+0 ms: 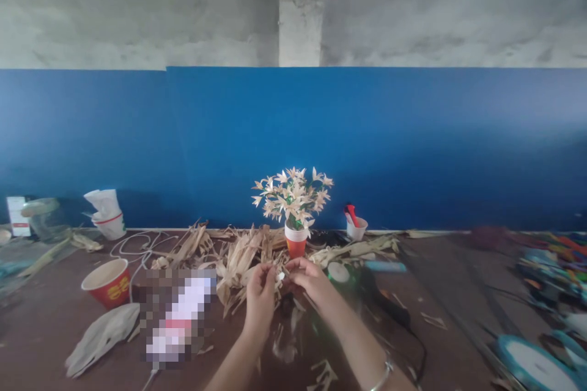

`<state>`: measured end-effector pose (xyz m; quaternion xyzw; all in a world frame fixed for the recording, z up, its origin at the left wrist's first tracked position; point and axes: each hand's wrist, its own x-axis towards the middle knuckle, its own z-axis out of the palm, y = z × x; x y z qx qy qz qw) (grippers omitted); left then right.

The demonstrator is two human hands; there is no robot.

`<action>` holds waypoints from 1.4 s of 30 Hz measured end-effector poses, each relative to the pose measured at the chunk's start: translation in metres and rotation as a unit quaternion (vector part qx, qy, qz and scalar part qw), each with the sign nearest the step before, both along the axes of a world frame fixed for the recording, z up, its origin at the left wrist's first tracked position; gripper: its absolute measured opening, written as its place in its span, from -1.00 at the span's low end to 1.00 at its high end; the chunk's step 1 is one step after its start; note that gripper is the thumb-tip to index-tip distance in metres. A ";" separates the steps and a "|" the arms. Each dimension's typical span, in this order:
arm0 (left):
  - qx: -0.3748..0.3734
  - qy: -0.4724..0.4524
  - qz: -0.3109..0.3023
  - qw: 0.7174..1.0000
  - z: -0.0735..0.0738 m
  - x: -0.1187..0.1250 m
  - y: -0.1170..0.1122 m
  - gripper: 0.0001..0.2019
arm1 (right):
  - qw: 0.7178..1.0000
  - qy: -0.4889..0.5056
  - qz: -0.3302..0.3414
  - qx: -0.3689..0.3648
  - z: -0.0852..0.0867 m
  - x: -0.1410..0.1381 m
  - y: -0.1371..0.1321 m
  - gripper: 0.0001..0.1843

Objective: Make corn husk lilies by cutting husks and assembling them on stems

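My left hand (pixel 261 286) and my right hand (pixel 308 276) meet over the middle of the table, fingertips pinched close together. Between them shows a small pale piece (pixel 280 277), too small and blurred to name. Just behind my hands, a bunch of cream star-shaped flowers (pixel 293 195) with green stems stands upright in a red and white paper cup (pixel 296 244). Dry corn husks (pixel 245 256) lie heaped behind and left of my left hand. Beside my right wrist is a green bottle-like thing with a pale round top (pixel 338 273), partly hidden by the arm.
At left are a red paper bowl (pixel 106 284), a grey-white glove-like cloth (pixel 103 337), a pixelated phone-like object (pixel 181 321) and a white cable (pixel 132 244). A white cup (pixel 356 229) stands at the blue partition (pixel 367 134). A black-corded tool (pixel 389 305) and blue-rimmed spool (pixel 534 363) lie rightward.
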<state>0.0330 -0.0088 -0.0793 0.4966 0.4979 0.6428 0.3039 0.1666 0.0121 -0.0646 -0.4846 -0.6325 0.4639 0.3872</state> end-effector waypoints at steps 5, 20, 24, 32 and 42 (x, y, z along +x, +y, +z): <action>-0.011 0.104 0.014 0.994 -0.003 -0.008 0.004 -0.81 | 0.959 -0.273 0.026 0.067 0.023 0.020 -0.014 -0.88; -0.041 0.027 -0.070 0.996 -0.011 0.004 0.002 -0.80 | 0.973 -0.228 0.032 -0.018 0.004 0.025 0.001 -0.64; -0.057 -0.058 -0.079 0.994 -0.003 0.010 -0.003 -0.76 | 0.991 -0.127 0.025 -0.018 0.006 0.027 0.009 -0.62; -0.077 -0.182 -0.105 0.975 0.007 0.015 -0.012 -0.70 | 0.988 -0.051 0.019 0.142 0.024 0.005 -0.016 -0.73; -0.156 -0.456 -0.288 0.827 0.014 0.011 -0.011 -0.79 | 0.988 0.137 0.057 -0.040 0.022 0.009 -0.006 -0.80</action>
